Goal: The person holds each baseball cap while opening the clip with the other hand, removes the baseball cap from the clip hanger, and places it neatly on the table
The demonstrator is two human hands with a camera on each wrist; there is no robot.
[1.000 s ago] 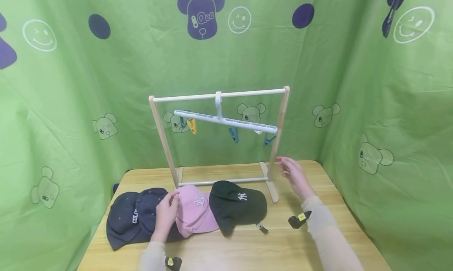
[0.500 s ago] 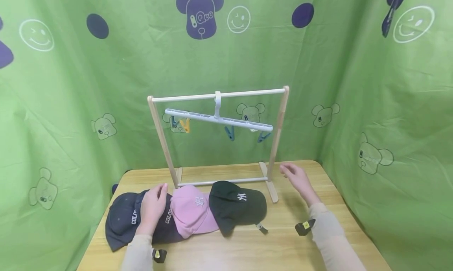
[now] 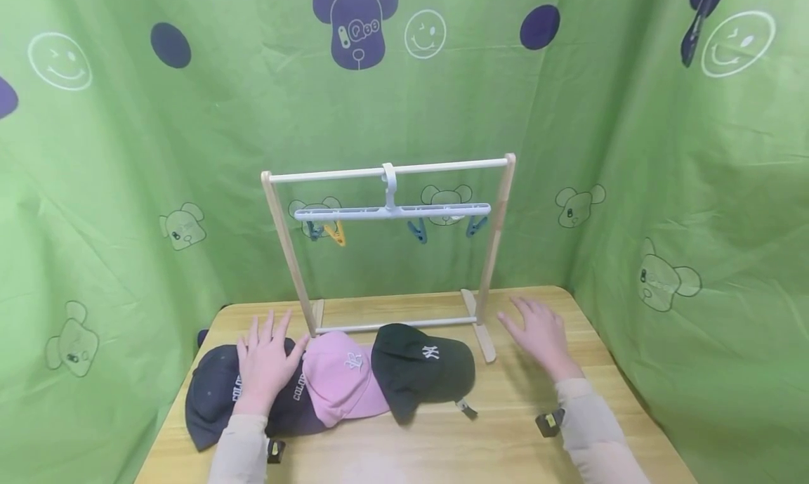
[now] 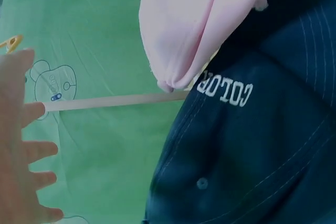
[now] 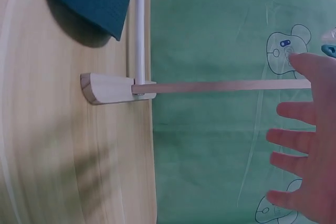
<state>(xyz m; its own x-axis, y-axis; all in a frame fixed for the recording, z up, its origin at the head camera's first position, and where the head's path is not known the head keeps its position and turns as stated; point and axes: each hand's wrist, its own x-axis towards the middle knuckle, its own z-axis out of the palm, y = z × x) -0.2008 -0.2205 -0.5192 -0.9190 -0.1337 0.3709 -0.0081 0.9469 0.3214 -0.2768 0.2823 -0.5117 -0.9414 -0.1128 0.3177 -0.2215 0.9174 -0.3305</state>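
My left hand is held over the navy caps with its fingers spread and nothing in it. Beneath it lie a navy cap at the far left and a second navy cap with white lettering. A pink cap overlaps that one, and a dark green cap with a white emblem lies at the row's right end. My right hand, fingers spread and holding nothing, is to the right of the wooden rack. From the rack's top bar hangs a pale blue hanger, nearly level.
Blue clips and a yellow clip dangle from the hanger. The rack's right foot rests on the wooden table. Green printed curtains enclose the table at the back and on both sides.
My left hand has moved left from beside the pink cap, and its fingers have spread. My right hand has shifted slightly down and right and opened out. The hanger has swung from tilted to nearly level.
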